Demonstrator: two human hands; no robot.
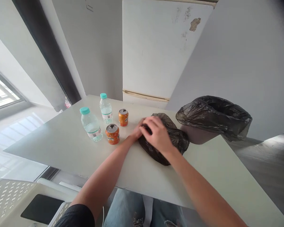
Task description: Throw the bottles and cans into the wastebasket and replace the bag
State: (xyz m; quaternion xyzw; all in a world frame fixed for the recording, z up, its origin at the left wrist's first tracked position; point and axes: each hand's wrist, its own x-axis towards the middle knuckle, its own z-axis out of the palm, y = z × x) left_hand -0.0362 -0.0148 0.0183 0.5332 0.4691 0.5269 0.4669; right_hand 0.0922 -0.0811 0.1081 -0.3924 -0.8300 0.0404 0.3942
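Observation:
A filled black garbage bag point(180, 140) lies on the white table, bunched up under both hands. My left hand point(139, 128) is closed on the gathered plastic at the bag's left side, its fingers partly hidden by the other hand. Over it my right hand point(157, 134) is curled, slightly blurred, with its fingers closed on the dark plastic at the top. Left of the hands stand two orange soda cans, a nearer can point(113, 135) and a farther can point(123, 118). Beside them are two clear bottles with teal caps, a front bottle point(91, 126) and a back bottle point(106, 110).
A trash bin point(196, 135) lined with a black bag point(210, 115) stands at the table's far right edge. Behind the table point(61, 135) rises a white refrigerator point(156, 53). A pale perforated basket point(8, 201) holding a dark flat object is at lower left.

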